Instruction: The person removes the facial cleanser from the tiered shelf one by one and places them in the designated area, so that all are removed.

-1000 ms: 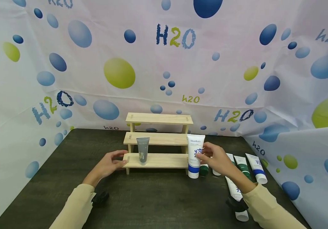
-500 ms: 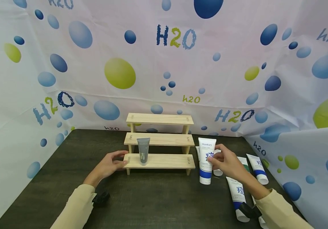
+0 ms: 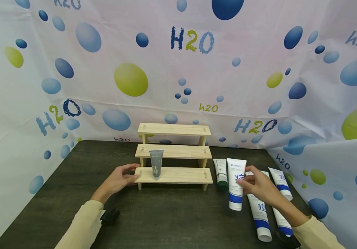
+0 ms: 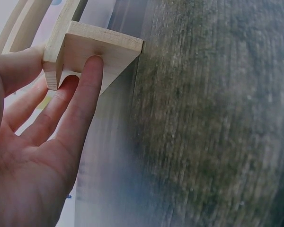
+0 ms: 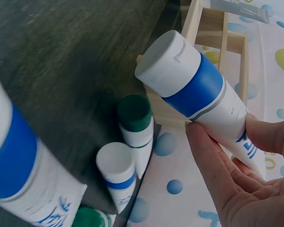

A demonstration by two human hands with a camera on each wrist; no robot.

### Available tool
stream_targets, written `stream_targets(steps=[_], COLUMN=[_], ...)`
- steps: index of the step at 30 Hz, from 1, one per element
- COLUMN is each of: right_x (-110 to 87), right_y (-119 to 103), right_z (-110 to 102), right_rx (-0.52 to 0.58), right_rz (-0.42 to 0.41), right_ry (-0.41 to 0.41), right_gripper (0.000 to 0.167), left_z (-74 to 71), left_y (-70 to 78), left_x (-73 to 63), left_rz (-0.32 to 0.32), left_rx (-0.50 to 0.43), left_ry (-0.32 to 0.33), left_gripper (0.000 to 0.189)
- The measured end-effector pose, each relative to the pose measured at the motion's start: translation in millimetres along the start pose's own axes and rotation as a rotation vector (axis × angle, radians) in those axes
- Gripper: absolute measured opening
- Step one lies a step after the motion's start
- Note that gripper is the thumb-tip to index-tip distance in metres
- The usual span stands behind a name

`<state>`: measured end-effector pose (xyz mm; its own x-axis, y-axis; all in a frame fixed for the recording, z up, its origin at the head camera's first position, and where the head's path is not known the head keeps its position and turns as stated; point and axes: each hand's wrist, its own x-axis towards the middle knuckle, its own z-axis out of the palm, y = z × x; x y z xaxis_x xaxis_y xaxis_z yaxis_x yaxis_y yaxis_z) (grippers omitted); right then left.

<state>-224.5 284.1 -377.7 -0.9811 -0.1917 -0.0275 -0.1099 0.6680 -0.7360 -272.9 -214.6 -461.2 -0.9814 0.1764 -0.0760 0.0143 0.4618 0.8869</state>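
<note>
A three-tier wooden display stand point(image 3: 173, 175) stands at the back middle of the table. My left hand point(image 3: 119, 180) holds the left end of its lowest tier; in the left wrist view the thumb is at the board point(image 4: 57, 54) and the fingertips at the end support. On that tier a small grey tube point(image 3: 156, 164) stands upright on its cap. To the right of the stand, my right hand point(image 3: 260, 185) pinches a white tube with a blue band point(image 3: 236, 185) between thumb and fingers, cap down and above the table; the right wrist view shows its white cap point(image 5: 168, 61).
Right of the stand lies a white tube with a green cap point(image 3: 221, 174). More white tubes with blue bands lie around the right forearm, including one in front point(image 3: 260, 221) and one farther back point(image 3: 280, 183). A patterned H2O sheet point(image 3: 178, 69) rises behind the table point(image 3: 166, 221).
My right hand has carried the white tube rightward and toward me, from in front of the stand's right end to over the lying tubes. The left hand and stand stay put.
</note>
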Motion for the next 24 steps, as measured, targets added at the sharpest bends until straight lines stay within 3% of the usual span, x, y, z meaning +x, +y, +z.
stream_targets(steps=[24], right_x=[-14.5], right_y=[40], right_z=[11], right_rx=[0.033], right_rz=[0.162], right_ry=[-0.054], right_gripper=[0.062], left_z=[-0.4], left_y=[-1.4], left_x=[1.0], left_rz=[0.011], left_rx=[-0.004], left_ry=[-0.004], left_gripper=[0.057])
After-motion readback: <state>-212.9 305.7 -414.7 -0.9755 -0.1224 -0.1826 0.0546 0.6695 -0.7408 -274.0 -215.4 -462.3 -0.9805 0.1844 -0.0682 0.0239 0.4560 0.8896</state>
